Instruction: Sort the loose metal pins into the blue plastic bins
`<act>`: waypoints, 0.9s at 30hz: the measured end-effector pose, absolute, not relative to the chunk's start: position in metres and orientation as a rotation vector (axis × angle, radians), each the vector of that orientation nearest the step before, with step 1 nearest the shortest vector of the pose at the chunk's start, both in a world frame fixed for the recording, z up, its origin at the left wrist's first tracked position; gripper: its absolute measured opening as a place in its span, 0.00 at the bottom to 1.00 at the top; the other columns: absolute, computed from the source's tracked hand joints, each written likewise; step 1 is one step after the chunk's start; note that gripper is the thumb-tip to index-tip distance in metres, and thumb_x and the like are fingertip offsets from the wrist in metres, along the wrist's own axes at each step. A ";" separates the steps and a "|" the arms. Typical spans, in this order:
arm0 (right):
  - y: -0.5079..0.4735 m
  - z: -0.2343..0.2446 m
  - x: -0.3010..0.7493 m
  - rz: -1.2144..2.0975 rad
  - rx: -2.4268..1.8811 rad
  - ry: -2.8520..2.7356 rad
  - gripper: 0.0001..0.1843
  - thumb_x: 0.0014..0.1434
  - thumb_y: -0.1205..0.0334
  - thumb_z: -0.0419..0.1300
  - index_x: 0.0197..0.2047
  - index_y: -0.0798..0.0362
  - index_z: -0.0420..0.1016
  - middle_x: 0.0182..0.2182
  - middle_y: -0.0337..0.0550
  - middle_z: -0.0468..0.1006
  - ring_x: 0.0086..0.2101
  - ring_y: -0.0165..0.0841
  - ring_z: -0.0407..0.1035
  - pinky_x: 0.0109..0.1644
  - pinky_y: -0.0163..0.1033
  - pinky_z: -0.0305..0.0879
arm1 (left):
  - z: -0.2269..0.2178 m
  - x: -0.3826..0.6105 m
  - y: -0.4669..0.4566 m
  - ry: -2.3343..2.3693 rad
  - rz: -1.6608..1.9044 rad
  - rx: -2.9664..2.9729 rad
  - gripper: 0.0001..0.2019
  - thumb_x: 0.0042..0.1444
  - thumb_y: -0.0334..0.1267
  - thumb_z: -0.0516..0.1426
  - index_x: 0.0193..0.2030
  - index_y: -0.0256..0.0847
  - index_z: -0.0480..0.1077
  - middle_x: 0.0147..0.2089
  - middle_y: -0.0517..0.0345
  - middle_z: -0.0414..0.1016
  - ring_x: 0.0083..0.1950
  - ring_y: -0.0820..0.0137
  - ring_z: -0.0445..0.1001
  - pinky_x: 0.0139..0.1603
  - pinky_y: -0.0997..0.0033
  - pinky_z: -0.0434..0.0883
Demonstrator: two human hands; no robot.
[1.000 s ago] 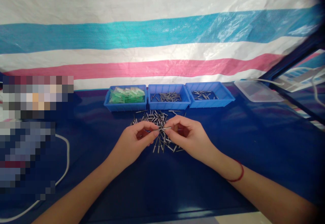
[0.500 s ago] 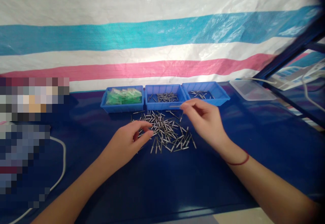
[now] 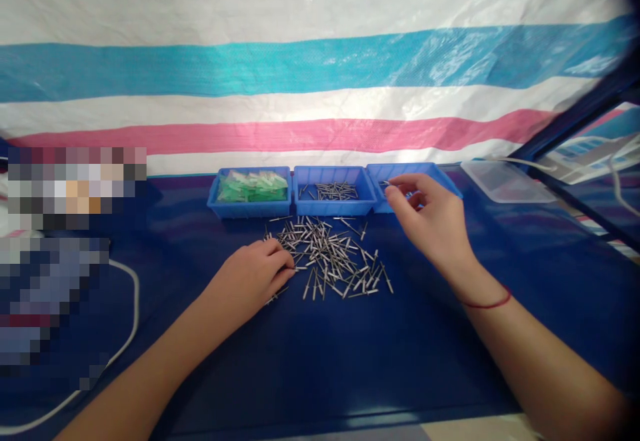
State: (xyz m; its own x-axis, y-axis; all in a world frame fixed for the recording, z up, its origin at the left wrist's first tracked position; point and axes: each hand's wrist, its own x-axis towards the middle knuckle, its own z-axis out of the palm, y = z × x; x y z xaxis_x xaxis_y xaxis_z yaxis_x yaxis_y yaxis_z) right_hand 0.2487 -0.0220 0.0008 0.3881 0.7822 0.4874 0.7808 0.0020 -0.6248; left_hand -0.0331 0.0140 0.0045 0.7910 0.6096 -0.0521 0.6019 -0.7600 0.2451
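Note:
A loose pile of small metal pins (image 3: 330,258) lies on the dark blue table (image 3: 350,354). My left hand (image 3: 253,278) rests palm down at the pile's left edge. Its fingers are curled together with their tips on the pins, and whatever they pinch is hidden. My right hand (image 3: 430,218) hovers over the near left corner of the right blue bin (image 3: 447,184), which holds a few pins. Its thumb and forefinger are apart with nothing clearly between them. A red string circles my right wrist.
Three blue bins stand in a row behind the pile: the left bin (image 3: 250,194) holds green plastic pieces and the middle bin (image 3: 333,194) holds pins. A clear lid (image 3: 505,181) lies to the right. A white cable (image 3: 127,301) curves at the left. A striped tarp hangs behind.
My hands were together over the pile, holding one pin between them. My right hand then carried the pin back and right to the right bin. My left hand dropped onto the pile.

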 end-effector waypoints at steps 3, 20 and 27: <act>-0.029 -0.001 0.226 0.118 -1.648 -1.547 0.10 0.58 0.59 0.57 0.40 0.53 0.76 0.28 0.40 0.76 0.23 0.28 0.64 0.30 0.36 0.61 | 0.005 -0.031 0.014 0.961 0.127 2.732 0.12 0.64 0.36 0.49 0.39 0.39 0.73 0.42 0.53 0.72 0.41 0.68 0.72 0.45 0.69 0.67; -0.051 -0.013 0.169 0.757 -1.370 -1.669 0.07 0.59 0.60 0.58 0.38 0.54 0.76 0.28 0.39 0.72 0.24 0.26 0.62 0.28 0.34 0.58 | 0.000 -0.012 -0.002 1.019 0.684 2.002 0.09 0.61 0.42 0.53 0.41 0.40 0.70 0.36 0.59 0.72 0.31 0.75 0.69 0.31 0.77 0.66; -0.049 -0.015 0.172 0.798 -1.316 -1.696 0.07 0.59 0.62 0.58 0.39 0.53 0.76 0.33 0.42 0.73 0.25 0.26 0.63 0.28 0.34 0.59 | -0.010 -0.010 0.001 0.952 0.835 2.088 0.09 0.61 0.41 0.54 0.41 0.41 0.73 0.50 0.50 0.66 0.52 0.66 0.69 0.51 0.68 0.68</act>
State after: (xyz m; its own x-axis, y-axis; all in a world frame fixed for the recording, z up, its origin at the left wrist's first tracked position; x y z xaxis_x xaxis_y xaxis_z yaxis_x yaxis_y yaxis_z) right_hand 0.1717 -0.0492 -0.0146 -0.1110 0.9681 0.2248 0.4441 0.2506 -0.8602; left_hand -0.0104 0.0012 -0.0096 0.5253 0.8085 0.2653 0.3681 -0.4971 0.7858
